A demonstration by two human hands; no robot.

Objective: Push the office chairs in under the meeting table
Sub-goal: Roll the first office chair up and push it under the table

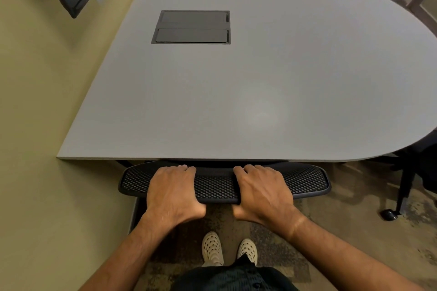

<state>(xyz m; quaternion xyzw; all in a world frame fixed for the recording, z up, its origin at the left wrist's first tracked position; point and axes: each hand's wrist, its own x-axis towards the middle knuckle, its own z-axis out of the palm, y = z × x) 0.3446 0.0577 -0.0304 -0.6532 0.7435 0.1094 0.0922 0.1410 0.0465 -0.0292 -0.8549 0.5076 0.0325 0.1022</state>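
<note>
While the black mesh chair back (pixel 223 182) sits at six o'clock, tucked against the grey meeting table's (pixel 260 73) near edge, both hands clamp its top rim. Left hand (pixel 173 192) and right hand (pixel 262 192) curl over it, thumbs underneath. Another chair (pixel 411 172) stands at three o'clock.

Counter (pixel 260 92) edge directly above mesh chair back (pixel 217 183), narrow gap between them, wall (pixel 35 125) close on left, second chair base (pixel 402 196) on right, open carpet (pixel 343 224) between.
</note>
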